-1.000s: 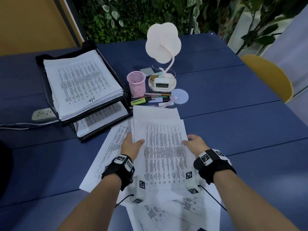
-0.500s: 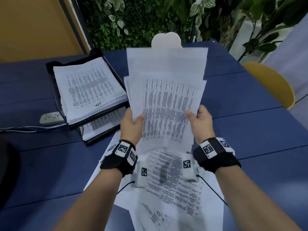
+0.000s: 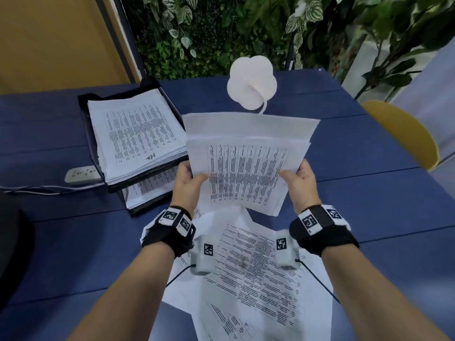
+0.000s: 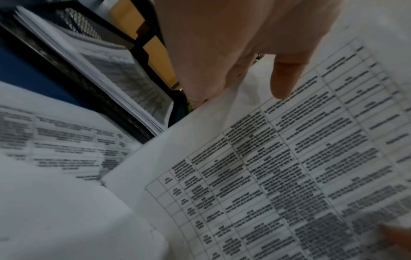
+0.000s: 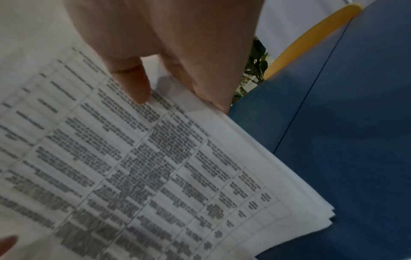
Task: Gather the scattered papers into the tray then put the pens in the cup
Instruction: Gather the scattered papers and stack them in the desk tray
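While the blue table carries loose printed sheets at its near edge, I note the black two-tier tray far left, both tiers stacked with paper. Above the table I hold a sheaf of papers: left hand pinching its left edge, right hand pinching its right edge, thumbs on top.

Office, paper tray, desk lamp
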Action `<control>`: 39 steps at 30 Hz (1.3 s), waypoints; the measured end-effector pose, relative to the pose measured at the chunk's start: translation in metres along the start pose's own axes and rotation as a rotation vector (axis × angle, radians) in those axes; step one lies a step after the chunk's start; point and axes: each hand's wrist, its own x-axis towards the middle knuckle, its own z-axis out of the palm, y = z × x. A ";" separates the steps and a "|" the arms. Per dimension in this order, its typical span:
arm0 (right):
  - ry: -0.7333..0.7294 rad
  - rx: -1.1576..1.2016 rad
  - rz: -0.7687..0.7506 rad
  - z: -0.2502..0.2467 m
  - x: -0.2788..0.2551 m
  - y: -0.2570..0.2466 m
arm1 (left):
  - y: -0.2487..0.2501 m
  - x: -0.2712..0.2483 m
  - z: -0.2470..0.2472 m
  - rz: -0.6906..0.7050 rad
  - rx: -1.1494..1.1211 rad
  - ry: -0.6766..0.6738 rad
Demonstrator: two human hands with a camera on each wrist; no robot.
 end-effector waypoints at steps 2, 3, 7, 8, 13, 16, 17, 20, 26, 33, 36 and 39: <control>-0.028 0.024 0.025 0.005 0.001 0.001 | 0.003 0.001 0.006 -0.051 -0.002 -0.034; -0.031 0.027 0.025 0.008 0.002 0.003 | 0.004 0.002 0.010 -0.052 -0.017 -0.044; 0.013 0.029 -0.036 0.012 0.000 0.000 | 0.009 0.001 0.021 -0.006 -0.015 -0.058; 0.017 0.027 -0.052 0.011 0.001 -0.001 | 0.008 0.003 0.020 0.022 -0.009 -0.059; -0.064 -0.054 -0.016 0.013 0.004 0.005 | 0.004 0.004 0.017 0.023 0.045 -0.048; -0.007 -0.215 0.024 0.010 0.007 0.015 | 0.006 0.006 0.015 0.023 0.054 -0.013; 0.016 -0.290 0.045 0.007 0.009 0.019 | 0.009 0.005 0.013 0.029 0.039 0.008; 0.083 -0.345 0.102 -0.002 0.010 0.029 | 0.015 0.008 0.009 0.029 -0.006 0.095; -0.005 0.531 0.224 0.000 0.000 0.023 | 0.016 0.013 0.003 -0.087 -0.207 0.070; 0.004 0.444 0.150 0.002 0.003 0.014 | 0.006 0.012 -0.010 -0.181 -0.409 0.015; 0.133 0.275 0.081 -0.009 0.010 0.011 | 0.007 0.015 -0.028 -0.197 -0.518 0.032; 0.134 0.203 0.036 -0.016 0.013 0.012 | 0.010 0.019 -0.044 -0.218 -0.527 -0.024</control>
